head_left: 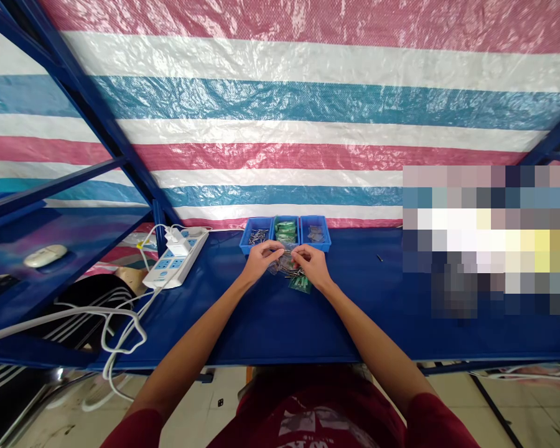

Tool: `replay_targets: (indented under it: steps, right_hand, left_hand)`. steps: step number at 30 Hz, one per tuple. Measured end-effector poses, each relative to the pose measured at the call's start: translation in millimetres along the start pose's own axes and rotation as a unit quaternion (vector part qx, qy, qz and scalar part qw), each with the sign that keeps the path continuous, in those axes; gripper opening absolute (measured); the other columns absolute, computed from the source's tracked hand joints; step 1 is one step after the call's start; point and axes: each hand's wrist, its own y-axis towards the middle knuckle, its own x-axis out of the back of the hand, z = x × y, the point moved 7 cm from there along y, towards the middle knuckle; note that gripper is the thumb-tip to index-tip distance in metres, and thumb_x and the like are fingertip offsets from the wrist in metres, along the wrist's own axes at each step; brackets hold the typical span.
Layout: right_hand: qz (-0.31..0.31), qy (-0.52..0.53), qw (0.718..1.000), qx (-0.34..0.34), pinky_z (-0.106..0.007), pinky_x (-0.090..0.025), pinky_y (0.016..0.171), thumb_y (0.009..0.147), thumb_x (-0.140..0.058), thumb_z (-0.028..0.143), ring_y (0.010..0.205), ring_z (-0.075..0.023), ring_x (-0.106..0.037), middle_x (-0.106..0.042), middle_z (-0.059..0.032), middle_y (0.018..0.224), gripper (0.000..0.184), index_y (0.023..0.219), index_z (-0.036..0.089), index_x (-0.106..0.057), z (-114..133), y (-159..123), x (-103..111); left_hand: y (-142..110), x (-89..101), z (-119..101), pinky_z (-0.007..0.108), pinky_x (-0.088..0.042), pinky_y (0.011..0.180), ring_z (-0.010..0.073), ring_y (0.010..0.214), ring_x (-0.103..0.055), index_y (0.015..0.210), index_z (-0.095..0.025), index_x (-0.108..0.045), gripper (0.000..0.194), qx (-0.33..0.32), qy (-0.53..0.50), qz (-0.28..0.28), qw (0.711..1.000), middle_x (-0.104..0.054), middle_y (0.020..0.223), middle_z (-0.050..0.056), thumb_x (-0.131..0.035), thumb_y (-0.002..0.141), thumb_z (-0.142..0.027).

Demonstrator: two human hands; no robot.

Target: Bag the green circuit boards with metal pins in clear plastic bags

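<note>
My left hand [260, 258] and my right hand [313, 264] meet over the blue table [270, 317], fingers pinched together on a small clear plastic bag [285, 256] between them. Below the hands lie a heap of small dark metal parts [290, 270] and a green packet [300, 285]. Just beyond stand three small blue bins: the left bin [256, 235] with metal parts, the middle bin [286, 230] with green packets, the right bin [315, 233] with clear bags.
A white power strip [175, 264] with a plugged charger lies at the left, its white cables [116, 320] hanging off the table edge. A white mouse [45, 255] rests on a side shelf. A striped tarp [308, 124] forms the back wall. One small dark part [379, 257] lies alone at right.
</note>
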Motion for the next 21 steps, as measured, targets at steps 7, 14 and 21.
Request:
replay_targets:
  steps: [7,14,21]
  right_hand:
    - [-0.034,0.01,0.999,-0.008,-0.026,-0.045,0.051,0.085,-0.051,0.046,0.047,-0.0131,-0.054,-0.058,0.0012,0.06,0.031,0.087,0.018,-0.064,-4,3,5]
    - [-0.05,-0.021,0.998,0.005,-0.025,-0.043,0.052,0.086,-0.049,0.046,0.047,-0.0119,-0.052,-0.056,0.0014,0.06,0.032,0.086,0.018,-0.065,-1,2,9]
    - [-0.038,-0.021,0.999,-0.024,-0.024,-0.042,0.049,0.082,-0.055,0.048,0.049,-0.0119,-0.051,-0.057,0.0011,0.062,0.033,0.091,0.018,-0.065,-9,4,8]
  left_hand:
    - [-2,30.7,-11,0.031,-0.056,0.069,0.0178,0.068,-0.067,0.082,-0.015,-0.071,0.028,-0.043,0.049,-0.153,0.986,-0.072,0.08,0.006,-0.069,0.076,-0.041]
    - [4,28.3,5,0.026,-0.049,0.05,0.0138,0.047,-0.059,0.08,-0.012,-0.07,0.031,0.038,-0.033,-0.154,0.987,-0.066,0.056,0.002,-0.074,0.069,-0.041]
    - [6,16.0,2,0.024,-0.046,0.046,0.0134,0.044,-0.057,0.08,-0.012,-0.069,0.032,0.046,-0.054,-0.059,0.996,-0.063,0.052,0.001,-0.074,0.069,-0.042]
